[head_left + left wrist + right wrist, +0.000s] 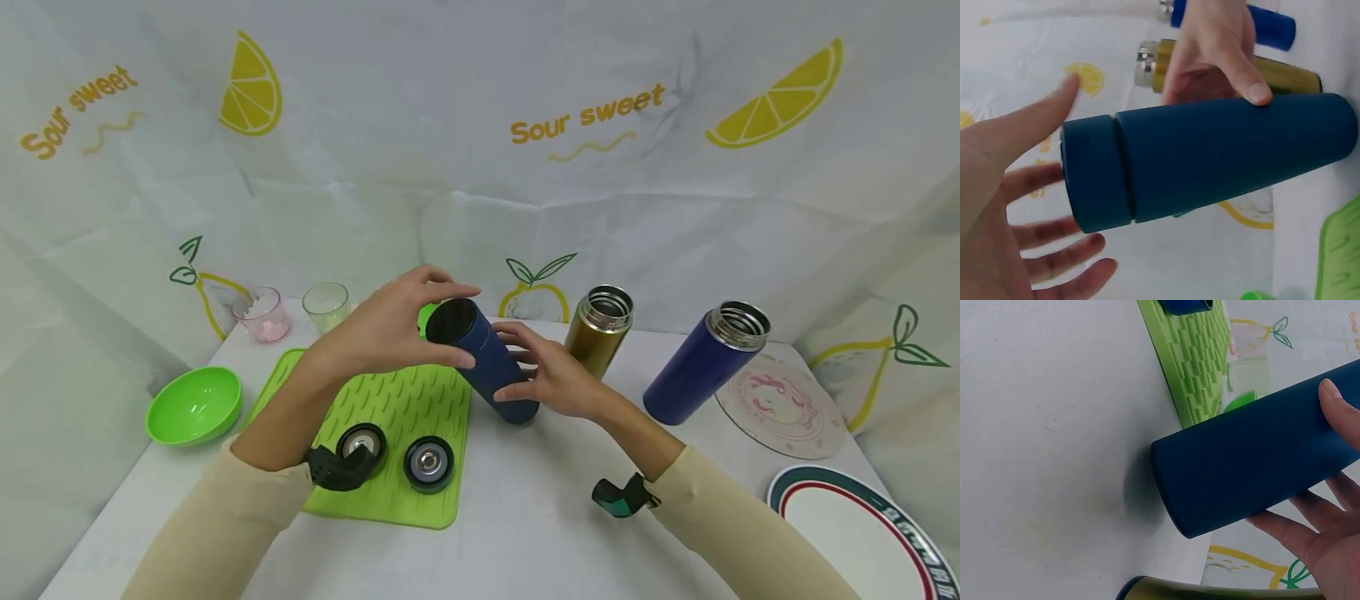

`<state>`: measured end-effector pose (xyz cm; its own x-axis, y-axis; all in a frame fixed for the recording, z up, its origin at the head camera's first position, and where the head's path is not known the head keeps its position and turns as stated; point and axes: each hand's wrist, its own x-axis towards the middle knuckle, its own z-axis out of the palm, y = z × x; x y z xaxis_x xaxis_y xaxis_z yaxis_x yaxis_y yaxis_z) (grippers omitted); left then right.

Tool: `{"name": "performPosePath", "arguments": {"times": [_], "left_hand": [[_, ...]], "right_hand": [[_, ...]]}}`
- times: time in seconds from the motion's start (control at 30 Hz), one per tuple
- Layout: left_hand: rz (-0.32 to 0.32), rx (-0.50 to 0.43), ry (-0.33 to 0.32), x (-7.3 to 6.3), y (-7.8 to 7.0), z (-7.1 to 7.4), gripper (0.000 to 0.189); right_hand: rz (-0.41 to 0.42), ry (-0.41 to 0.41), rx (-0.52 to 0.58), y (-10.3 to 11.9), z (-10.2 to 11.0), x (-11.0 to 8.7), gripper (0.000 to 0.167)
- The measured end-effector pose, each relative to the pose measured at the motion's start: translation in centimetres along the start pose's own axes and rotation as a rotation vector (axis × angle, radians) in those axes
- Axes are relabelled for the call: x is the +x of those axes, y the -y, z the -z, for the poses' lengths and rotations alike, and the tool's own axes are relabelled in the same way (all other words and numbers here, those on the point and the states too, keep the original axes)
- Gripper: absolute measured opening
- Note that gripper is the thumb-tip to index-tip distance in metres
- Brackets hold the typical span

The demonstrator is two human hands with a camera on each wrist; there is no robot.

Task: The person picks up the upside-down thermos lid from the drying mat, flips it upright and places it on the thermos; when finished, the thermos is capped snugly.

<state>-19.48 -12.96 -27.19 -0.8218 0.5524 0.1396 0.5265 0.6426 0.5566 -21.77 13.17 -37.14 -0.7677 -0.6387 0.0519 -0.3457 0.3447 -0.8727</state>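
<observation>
A dark blue thermos point(489, 367) with its lid point(1096, 175) on leans toward the left, its base close over the white table. My right hand point(553, 371) grips its body, thumb on the near side and fingers behind. Around the lid my left hand point(393, 325) is spread, thumb and fingers apart; in the left wrist view the thumb stands off it and some fingers pass behind. Two round black-rimmed lids, one nearer point(428, 463) and one by the left wrist point(363, 440), lie on the green mat point(397, 504).
Behind my right hand stands an uncapped gold thermos point(597, 333), with an uncapped blue thermos point(701, 367) to its right. A pink round mat point(780, 406) and a white plate point(847, 533) lie at right. A green bowl point(195, 406) and two glasses, pink point(262, 315) and clear point(326, 307), are at left.
</observation>
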Motion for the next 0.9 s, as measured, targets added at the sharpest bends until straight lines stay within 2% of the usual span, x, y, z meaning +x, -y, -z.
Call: {"name": "performPosePath", "arguments": {"times": [0.1, 0.17, 0.23, 0.3, 0.33, 0.4, 0.53, 0.63, 0.77, 0.9], "left_hand": [[0.029, 0.082, -0.041, 0.19, -0.16, -0.36, 0.069], [-0.006, 0.046, -0.023, 0.19, -0.07, -0.28, 0.061], [-0.069, -0.020, 0.016, 0.09, 0.14, 0.02, 0.056], [-0.119, -0.096, 0.063, -0.02, 0.36, 0.34, 0.060], [-0.124, -0.119, 0.077, -0.08, 0.38, 0.47, 0.063], [-0.107, -0.091, 0.073, -0.08, 0.38, 0.48, 0.068], [0.013, 0.068, -0.007, 0.13, 0.05, 0.04, 0.075], [0.054, 0.141, -0.057, 0.38, -0.15, -0.27, 0.072], [0.034, 0.119, -0.060, 0.51, -0.13, -0.26, 0.065], [-0.037, 0.009, -0.011, 0.39, 0.27, 0.12, 0.061]], "right_hand": [[0.000, -0.002, 0.000, -0.05, 0.03, 0.01, 0.087], [-0.003, 0.001, 0.001, -0.06, 0.04, 0.02, 0.087], [-0.003, 0.006, 0.001, -0.05, 0.04, 0.00, 0.087], [-0.004, 0.007, 0.001, -0.06, 0.04, 0.02, 0.087], [-0.005, 0.004, 0.000, -0.06, 0.04, 0.01, 0.087], [-0.004, 0.001, 0.000, -0.06, 0.05, 0.01, 0.087], [-0.003, -0.004, 0.005, -0.02, 0.02, 0.11, 0.087], [-0.003, 0.002, 0.007, 0.02, -0.02, 0.17, 0.087], [-0.003, 0.004, 0.009, 0.02, -0.05, 0.21, 0.086], [0.009, -0.001, 0.011, -0.02, -0.11, 0.23, 0.086]]}}
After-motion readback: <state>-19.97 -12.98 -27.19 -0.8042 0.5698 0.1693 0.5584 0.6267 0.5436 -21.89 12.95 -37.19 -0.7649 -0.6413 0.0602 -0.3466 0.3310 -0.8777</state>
